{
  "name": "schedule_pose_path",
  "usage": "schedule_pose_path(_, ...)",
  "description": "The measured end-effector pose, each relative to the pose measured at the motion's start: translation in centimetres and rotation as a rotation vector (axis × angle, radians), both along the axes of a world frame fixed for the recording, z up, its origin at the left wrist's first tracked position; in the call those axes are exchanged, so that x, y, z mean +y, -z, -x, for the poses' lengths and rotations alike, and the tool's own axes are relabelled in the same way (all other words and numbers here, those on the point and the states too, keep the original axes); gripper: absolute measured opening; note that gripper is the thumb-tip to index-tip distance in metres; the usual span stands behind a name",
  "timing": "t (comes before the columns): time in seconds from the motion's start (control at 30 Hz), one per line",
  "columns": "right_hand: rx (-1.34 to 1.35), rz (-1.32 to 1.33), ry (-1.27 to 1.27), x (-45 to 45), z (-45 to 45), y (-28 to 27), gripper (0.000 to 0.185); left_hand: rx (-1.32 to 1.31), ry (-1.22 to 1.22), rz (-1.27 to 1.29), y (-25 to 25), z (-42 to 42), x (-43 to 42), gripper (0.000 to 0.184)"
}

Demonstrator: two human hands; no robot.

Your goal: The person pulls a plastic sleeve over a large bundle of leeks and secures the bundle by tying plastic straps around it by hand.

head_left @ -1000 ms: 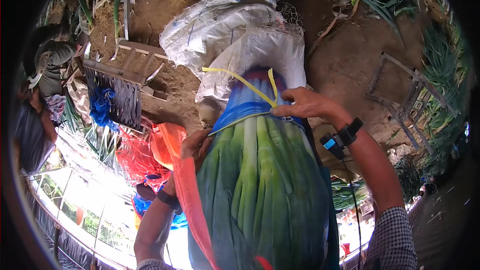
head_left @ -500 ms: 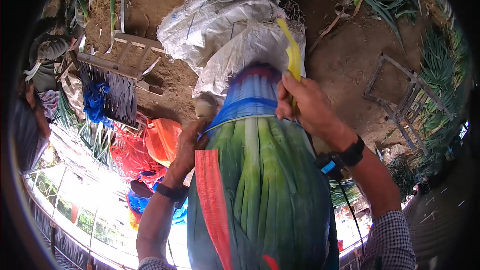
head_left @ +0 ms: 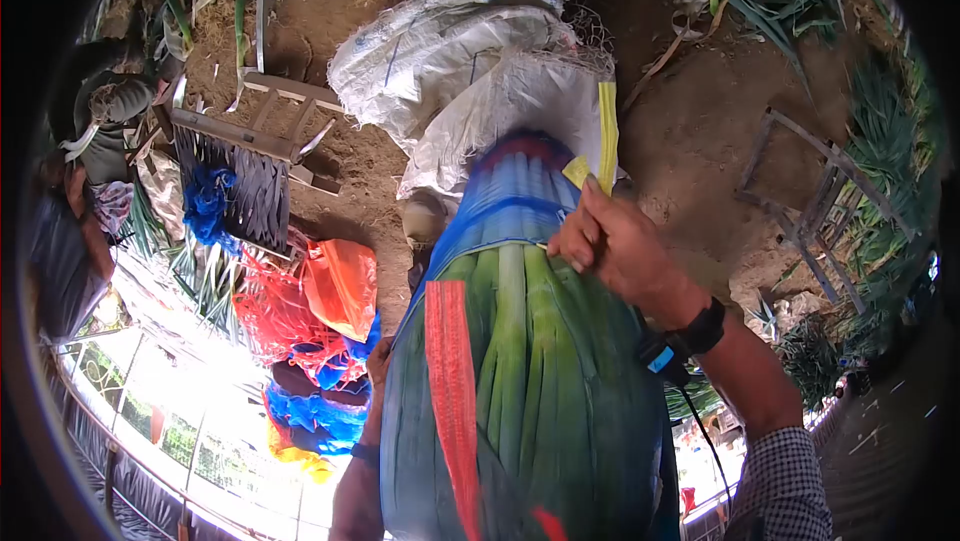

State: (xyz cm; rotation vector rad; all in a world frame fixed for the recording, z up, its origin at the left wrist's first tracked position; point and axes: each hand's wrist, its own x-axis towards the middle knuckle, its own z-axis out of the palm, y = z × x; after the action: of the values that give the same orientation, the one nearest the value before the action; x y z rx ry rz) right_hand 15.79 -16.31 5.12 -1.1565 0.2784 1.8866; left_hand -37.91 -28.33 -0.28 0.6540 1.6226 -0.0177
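Note:
A big bundle of leeks (head_left: 530, 361) fills the middle of the view, green tops toward me. Its white end is wrapped in blue netting (head_left: 510, 206), with a cord around the lower edge. My right hand (head_left: 625, 251) is closed at the right of the netting, and a yellow strap (head_left: 607, 131) rises from its pinched thumb and fingers. My left hand (head_left: 379, 361) is at the bundle's left side, mostly behind it, fingers hidden. A red strap (head_left: 452, 371) lies lengthwise over the leaves.
White woven sacks (head_left: 460, 51) lie on the soil beyond the bundle. Wooden frames stand left (head_left: 235, 131) and right (head_left: 825, 201). Red netting (head_left: 285, 306) and blue plastic (head_left: 315, 416) lie at left. More leeks (head_left: 880, 161) line the right edge. Another person's arm (head_left: 90, 221) shows far left.
My left hand has left the netting's edge and moved down behind the bundle's left side. My right hand has shifted slightly down and right, and the yellow strap has swung to the right.

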Motion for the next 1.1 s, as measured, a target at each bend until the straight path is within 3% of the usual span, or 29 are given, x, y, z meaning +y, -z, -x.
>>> schedule_pose_path(0.1,-0.095,-0.122,-0.080,-2.7,-1.3,-4.9,0.048,0.032,0.016,-0.088,-0.3,-2.7,1.9,0.017)
schedule_pose_path(0.13,-0.104,-0.105,-0.052,-3.5,-1.5,-6.4,0.048,-0.020,-0.052,-0.051,-1.9,-5.6,4.2,0.019)
schedule_pose_path(0.2,-0.133,-0.073,0.021,-4.4,-1.7,-8.4,0.049,-0.061,0.051,-0.062,-2.8,-8.8,7.1,0.019)
schedule_pose_path(0.3,-0.139,-0.025,0.143,-4.2,-1.5,-8.0,0.050,-0.047,0.213,-0.008,-3.6,-11.3,9.5,0.018)
schedule_pose_path(0.33,0.036,-0.111,0.193,-5.2,-2.5,-6.6,0.045,-0.048,0.228,0.009,-3.6,-11.3,9.6,0.018)
schedule_pose_path(0.37,0.008,-0.090,0.158,-5.4,-2.8,-5.9,0.043,-0.048,0.229,0.018,-3.6,-11.3,9.6,0.018)
schedule_pose_path(0.57,-0.041,-0.099,0.022,-4.3,-2.3,-1.6,0.039,0.070,0.036,0.011,-9.0,-7.0,5.5,0.018)
schedule_pose_path(0.7,-0.025,-0.102,0.089,-4.5,-2.0,-2.9,0.045,0.126,-0.023,-0.004,-10.6,-5.9,4.7,0.018)
schedule_pose_path(0.73,-0.186,-0.113,0.063,-5.0,-1.8,-5.2,0.047,0.133,-0.021,-0.012,-10.6,-6.1,5.3,0.018)
schedule_pose_path(0.8,-0.023,-0.059,0.117,-7.4,-3.4,-9.8,0.047,0.119,0.014,-0.014,-9.9,-7.3,7.5,0.018)
schedule_pose_path(0.87,-0.102,-0.039,-0.038,-7.8,-4.0,-13.8,0.048,0.091,0.044,-0.010,-9.3,-8.4,9.2,0.018)
schedule_pose_path(1.1,-0.163,-0.139,0.037,-8.1,-2.8,-11.3,0.044,0.101,0.069,0.001,-11.6,-9.7,10.1,0.019)
